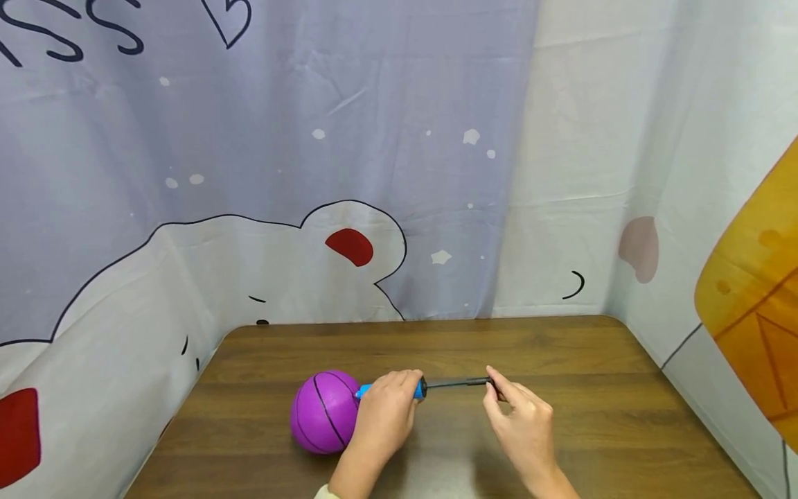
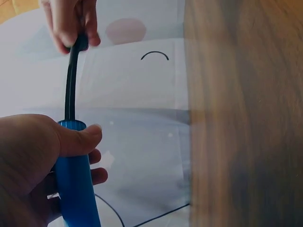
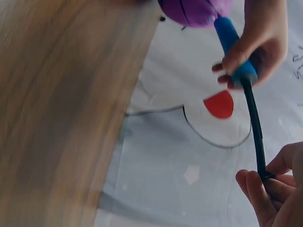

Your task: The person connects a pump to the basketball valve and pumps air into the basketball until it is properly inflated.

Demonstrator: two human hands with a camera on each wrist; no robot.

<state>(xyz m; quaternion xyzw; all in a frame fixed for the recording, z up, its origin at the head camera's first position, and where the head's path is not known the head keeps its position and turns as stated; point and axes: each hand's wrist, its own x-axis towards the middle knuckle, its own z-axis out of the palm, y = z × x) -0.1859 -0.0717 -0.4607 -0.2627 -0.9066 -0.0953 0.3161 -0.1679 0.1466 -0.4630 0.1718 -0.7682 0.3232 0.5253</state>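
Note:
A blue hand pump (image 2: 75, 189) lies level across the head view, its tip against a purple ball (image 1: 321, 414) with black lines. My left hand (image 1: 388, 410) is wrapped round the pump's blue barrel. The black pump rod (image 1: 451, 383) is drawn out of the barrel to the right. At the rod's far end my right hand (image 1: 522, 424) pinches the black handle between thumb and fingers; the fingers cover most of that handle. In the right wrist view the pump tip meets the ball (image 3: 191, 10), but whether a needle sits inside it is hidden.
Beneath the hands is a brown wooden table (image 1: 592, 416) with rounded back corners. A printed curtain (image 1: 424, 173) hangs along its back edge, and more printed cloth (image 1: 692, 277) stands at the right and left sides.

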